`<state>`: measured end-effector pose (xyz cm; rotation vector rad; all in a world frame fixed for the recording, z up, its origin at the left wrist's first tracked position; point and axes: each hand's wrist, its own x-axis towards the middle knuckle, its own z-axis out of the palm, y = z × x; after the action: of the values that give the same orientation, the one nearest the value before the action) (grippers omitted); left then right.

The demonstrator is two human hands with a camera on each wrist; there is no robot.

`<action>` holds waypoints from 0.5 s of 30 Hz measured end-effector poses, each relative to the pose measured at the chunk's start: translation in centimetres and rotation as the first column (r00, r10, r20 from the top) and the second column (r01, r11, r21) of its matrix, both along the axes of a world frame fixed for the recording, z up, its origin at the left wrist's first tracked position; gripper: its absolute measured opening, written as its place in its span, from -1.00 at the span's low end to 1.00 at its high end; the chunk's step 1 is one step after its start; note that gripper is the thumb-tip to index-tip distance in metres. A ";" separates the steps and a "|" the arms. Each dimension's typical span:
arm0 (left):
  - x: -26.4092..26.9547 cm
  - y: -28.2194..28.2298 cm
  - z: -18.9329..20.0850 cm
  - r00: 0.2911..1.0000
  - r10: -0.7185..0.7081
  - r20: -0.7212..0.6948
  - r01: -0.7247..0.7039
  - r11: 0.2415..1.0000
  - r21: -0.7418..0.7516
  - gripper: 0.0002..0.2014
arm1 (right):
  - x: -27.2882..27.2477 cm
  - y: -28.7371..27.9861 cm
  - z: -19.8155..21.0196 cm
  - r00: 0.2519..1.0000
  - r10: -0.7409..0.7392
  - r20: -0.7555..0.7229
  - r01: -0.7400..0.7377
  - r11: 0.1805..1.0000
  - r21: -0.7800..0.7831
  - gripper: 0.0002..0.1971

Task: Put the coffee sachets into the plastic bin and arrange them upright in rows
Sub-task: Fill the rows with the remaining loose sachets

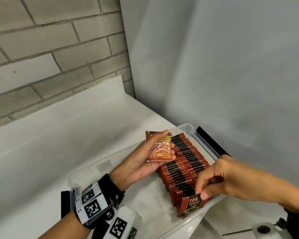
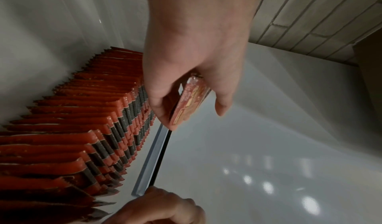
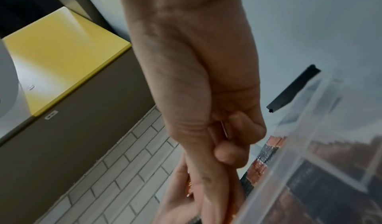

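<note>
A clear plastic bin (image 1: pixel 204 140) sits on the white counter. Two rows of red-and-black coffee sachets (image 1: pixel 185 163) stand upright along its right side, also seen in the left wrist view as rows of sachets (image 2: pixel 82 121). My left hand (image 1: pixel 168 144) hovers over the bin and grips a small stack of sachets (image 1: pixel 160 149), the held stack (image 2: pixel 191 100) between thumb and fingers. My right hand (image 1: pixel 201 192) pinches the top of the front sachet (image 1: pixel 190 206), labelled D2X, at the near end of the rows. In the right wrist view the right hand's fingers (image 3: pixel 227 152) curl beside the bin wall (image 3: pixel 299 145).
A brick wall (image 1: pixel 50 49) and a plain grey wall (image 1: pixel 214 66) close off the counter's back and right. A black strip (image 1: pixel 211 142) lies along the bin's far side. The bin's left half shows bare floor (image 1: pixel 141 195). A yellow-topped cabinet (image 3: pixel 62 56) stands nearby.
</note>
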<state>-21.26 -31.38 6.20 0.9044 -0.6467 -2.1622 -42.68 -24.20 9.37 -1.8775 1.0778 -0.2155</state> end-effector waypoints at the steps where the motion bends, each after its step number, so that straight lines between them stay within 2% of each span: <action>1: 0.0 0.0 0.0 1.000 0.007 0.004 -0.007 1.000 0.001 -0.56 | -0.1 -0.1 -0.2 0.999 0.017 -0.041 -0.017 1.000 -0.023 -0.91; 5: 0.0 0.1 0.4 1.000 0.012 -0.022 -0.012 1.000 0.026 -0.70 | -0.3 -0.3 -0.9 0.983 0.073 -0.169 -0.090 0.991 -0.096 -0.89; 11: -0.2 0.3 0.7 0.999 0.025 -0.029 -0.023 0.998 0.056 -0.62 | 0.1 -0.5 -1.1 0.975 0.102 -0.196 -0.120 0.989 -0.084 -0.89; 15: -0.3 0.5 1.0 0.999 -0.009 -0.041 0.010 0.999 0.037 -0.72 | 0.3 -0.8 -1.1 0.971 0.121 -0.205 -0.133 0.990 -0.047 -0.90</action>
<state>-21.59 -30.89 7.16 0.8759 -0.5944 -2.2018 -42.35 -24.96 8.29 -2.0485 1.0905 0.0173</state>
